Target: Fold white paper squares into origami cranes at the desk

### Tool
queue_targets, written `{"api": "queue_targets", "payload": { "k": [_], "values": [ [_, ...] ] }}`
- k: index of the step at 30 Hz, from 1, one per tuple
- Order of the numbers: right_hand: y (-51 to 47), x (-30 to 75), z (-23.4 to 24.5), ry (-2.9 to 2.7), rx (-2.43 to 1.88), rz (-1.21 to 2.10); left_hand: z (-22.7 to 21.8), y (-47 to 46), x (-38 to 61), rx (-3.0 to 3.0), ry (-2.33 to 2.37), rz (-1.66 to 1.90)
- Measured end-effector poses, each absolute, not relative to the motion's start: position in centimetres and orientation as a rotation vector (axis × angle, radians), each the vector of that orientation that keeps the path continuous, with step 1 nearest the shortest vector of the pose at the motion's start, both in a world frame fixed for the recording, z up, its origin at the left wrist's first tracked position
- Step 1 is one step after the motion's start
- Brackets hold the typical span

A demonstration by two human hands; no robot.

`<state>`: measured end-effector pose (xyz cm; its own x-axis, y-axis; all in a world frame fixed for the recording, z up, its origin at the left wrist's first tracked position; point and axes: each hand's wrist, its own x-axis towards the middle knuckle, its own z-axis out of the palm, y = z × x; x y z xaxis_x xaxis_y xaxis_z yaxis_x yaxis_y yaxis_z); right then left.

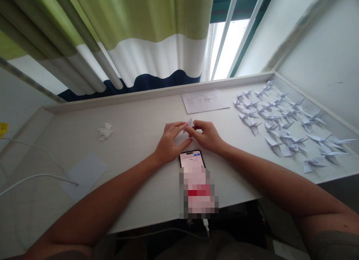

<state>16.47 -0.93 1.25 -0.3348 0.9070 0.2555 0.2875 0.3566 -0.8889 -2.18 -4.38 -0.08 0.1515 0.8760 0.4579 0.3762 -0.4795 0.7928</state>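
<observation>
Hands meet at the middle of the pale worktop (134,140); the left hand (168,142) and the right hand (206,135) both pinch a small folded piece of white paper (189,124), fingertips closed on it from either side, so each grip is clamped on the paper; the piece is raised a little off the surface, just beyond a phone (193,161) that lies flat near the front edge with a white cable (157,234) plugged into its near end; to the right, many finished paper cranes (280,121) stand spread in loose rows toward the corner; a written sheet (204,101) lies near the back rim; a crumpled scrap (105,132) sits well to the left, a blank white sheet (84,176) nearer the front left; a green, white and navy curtain (126,39) hangs behind.
</observation>
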Motion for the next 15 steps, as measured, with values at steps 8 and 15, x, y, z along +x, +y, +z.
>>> {"api": "queue_targets", "payload": {
  "k": [8,15],
  "values": [
    [-0.7,17.2,1.9,-1.821,-0.955,0.786,-0.5,-3.7,-2.5,1.426,1.154,1.188],
    [0.4,17.7,1.1,-1.903,-0.813,1.107,0.0,-3.7,-2.5,1.37,1.038,1.032]
  ]
}}
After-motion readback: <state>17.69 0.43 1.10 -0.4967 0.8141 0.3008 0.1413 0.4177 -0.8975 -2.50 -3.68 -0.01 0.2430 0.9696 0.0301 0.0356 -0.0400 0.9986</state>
